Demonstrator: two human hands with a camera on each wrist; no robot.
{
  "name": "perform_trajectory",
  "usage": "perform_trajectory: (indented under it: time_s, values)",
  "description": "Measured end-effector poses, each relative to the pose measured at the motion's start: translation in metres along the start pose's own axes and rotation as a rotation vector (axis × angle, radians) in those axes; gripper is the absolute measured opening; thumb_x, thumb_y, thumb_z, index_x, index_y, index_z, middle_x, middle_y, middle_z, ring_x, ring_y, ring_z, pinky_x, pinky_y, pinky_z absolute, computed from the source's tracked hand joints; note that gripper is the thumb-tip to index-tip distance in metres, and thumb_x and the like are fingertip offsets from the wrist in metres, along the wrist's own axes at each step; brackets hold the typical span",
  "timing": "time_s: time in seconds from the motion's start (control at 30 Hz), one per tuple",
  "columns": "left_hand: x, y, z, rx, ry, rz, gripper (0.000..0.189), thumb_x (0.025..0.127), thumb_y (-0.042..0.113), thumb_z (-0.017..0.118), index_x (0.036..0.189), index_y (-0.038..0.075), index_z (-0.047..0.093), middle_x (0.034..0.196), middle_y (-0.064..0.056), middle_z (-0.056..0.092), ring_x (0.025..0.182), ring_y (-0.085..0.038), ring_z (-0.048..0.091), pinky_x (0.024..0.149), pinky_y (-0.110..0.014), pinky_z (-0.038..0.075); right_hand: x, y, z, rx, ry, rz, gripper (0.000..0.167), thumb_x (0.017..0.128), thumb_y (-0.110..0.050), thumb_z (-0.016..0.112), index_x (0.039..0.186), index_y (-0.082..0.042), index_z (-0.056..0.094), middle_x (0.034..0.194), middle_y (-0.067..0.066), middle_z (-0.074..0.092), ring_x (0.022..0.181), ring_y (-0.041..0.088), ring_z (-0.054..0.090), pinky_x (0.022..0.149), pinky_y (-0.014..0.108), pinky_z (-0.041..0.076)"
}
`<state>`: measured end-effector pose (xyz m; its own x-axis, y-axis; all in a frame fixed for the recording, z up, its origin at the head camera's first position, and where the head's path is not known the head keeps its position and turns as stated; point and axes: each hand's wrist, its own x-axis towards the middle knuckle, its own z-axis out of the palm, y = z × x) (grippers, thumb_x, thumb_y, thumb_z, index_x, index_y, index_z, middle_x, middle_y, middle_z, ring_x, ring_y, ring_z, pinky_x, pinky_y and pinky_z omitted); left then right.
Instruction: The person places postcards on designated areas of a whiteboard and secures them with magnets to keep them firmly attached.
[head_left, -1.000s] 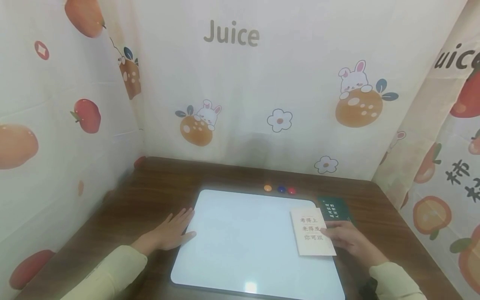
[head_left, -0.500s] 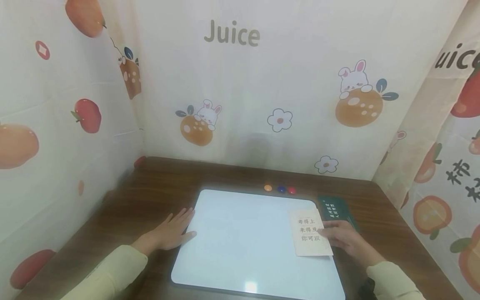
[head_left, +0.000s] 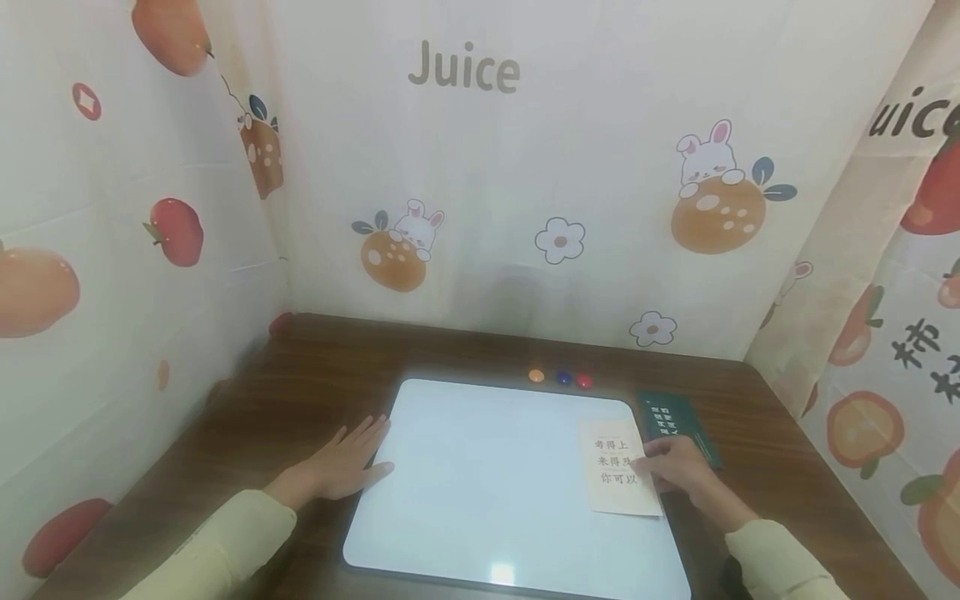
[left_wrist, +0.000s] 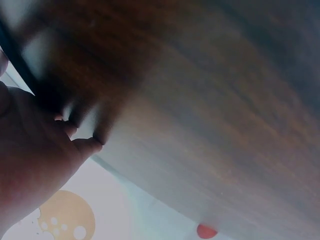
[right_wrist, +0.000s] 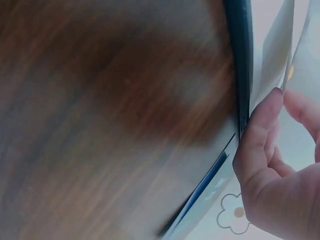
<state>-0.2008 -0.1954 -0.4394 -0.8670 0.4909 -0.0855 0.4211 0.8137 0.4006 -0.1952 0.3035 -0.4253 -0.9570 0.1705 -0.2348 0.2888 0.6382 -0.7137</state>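
A white board [head_left: 480, 483] with a dark rim lies on the table. My left hand [head_left: 337, 467] rests at its left edge with fingers stretched out, and in the left wrist view the hand [left_wrist: 45, 145] lies along the rim. At the board's right side my right hand [head_left: 686, 475] pinches a cream card [head_left: 615, 492] printed with Chinese characters. In the right wrist view, thumb and forefinger of this hand [right_wrist: 270, 170] hold the card [right_wrist: 275, 55] by its edge, over the board's dark rim. The card's underside is hidden in the head view.
A dark green card [head_left: 678, 417] lies right of the board, partly behind my right hand. Behind the board sit three round pieces: orange [head_left: 536, 376], blue [head_left: 564, 378] and red [head_left: 584, 381]. Printed curtains [head_left: 480, 167] enclose the brown table [head_left: 300, 375].
My right hand has shifted a little left and nearer with the cream card, which moved slightly further onto the board. More of the green card shows. My left hand has not moved.
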Motion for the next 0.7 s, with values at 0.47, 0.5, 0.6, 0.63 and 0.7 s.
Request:
perform_trajectory:
  time_s: [0.47, 0.5, 0.6, 0.63, 0.7]
  values:
    - [0.0008, -0.0013, 0.0005, 0.001, 0.015, -0.007, 0.076, 0.098, 0.047, 0.045, 0.150, -0.002, 0.021, 0.156, -0.019, 0.016, 0.143, -0.039, 0.009, 0.109, -0.063, 0.006, -0.0017, -0.0055, 0.0082, -0.197, 0.085, -0.106, 0.039, 0.080, -0.005, 0.072, 0.107, 0.020, 0.059, 0.090, 0.028, 0.063, 0.060, 0.018, 0.062, 0.054, 0.032, 0.054]
    - [0.0008, -0.0006, 0.0000, -0.003, 0.013, -0.005, 0.075, 0.098, 0.046, 0.046, 0.149, -0.003, 0.021, 0.156, -0.021, 0.017, 0.142, -0.041, 0.009, 0.109, -0.064, 0.006, -0.0017, -0.0057, 0.0086, -0.202, 0.088, -0.109, 0.038, 0.080, -0.004, 0.072, 0.107, 0.019, 0.059, 0.090, 0.027, 0.064, 0.060, 0.018, 0.062, 0.055, 0.033, 0.055]
    - [0.0006, -0.0004, 0.0011, -0.002, 0.018, 0.008, 0.075, 0.098, 0.045, 0.045, 0.149, -0.005, 0.021, 0.155, -0.023, 0.017, 0.141, -0.043, 0.010, 0.107, -0.066, 0.007, -0.0035, -0.0077, 0.0093, -0.216, 0.093, -0.121, 0.038, 0.079, -0.004, 0.072, 0.106, 0.020, 0.059, 0.089, 0.027, 0.064, 0.059, 0.018, 0.062, 0.055, 0.033, 0.055]
    - [0.0008, -0.0002, 0.0013, -0.004, 0.019, 0.012, 0.074, 0.098, 0.044, 0.046, 0.148, -0.005, 0.022, 0.154, -0.024, 0.017, 0.141, -0.043, 0.010, 0.107, -0.066, 0.007, -0.0044, -0.0083, 0.0096, -0.220, 0.095, -0.123, 0.038, 0.079, -0.004, 0.073, 0.106, 0.019, 0.059, 0.089, 0.026, 0.064, 0.059, 0.018, 0.061, 0.055, 0.033, 0.054]
    - [0.0006, 0.0003, 0.0017, -0.009, 0.017, 0.010, 0.075, 0.098, 0.045, 0.046, 0.148, -0.005, 0.022, 0.154, -0.024, 0.017, 0.141, -0.043, 0.010, 0.107, -0.066, 0.006, -0.0065, -0.0099, 0.0102, -0.232, 0.097, -0.124, 0.037, 0.079, -0.003, 0.073, 0.106, 0.019, 0.060, 0.087, 0.025, 0.065, 0.060, 0.018, 0.061, 0.054, 0.032, 0.054]
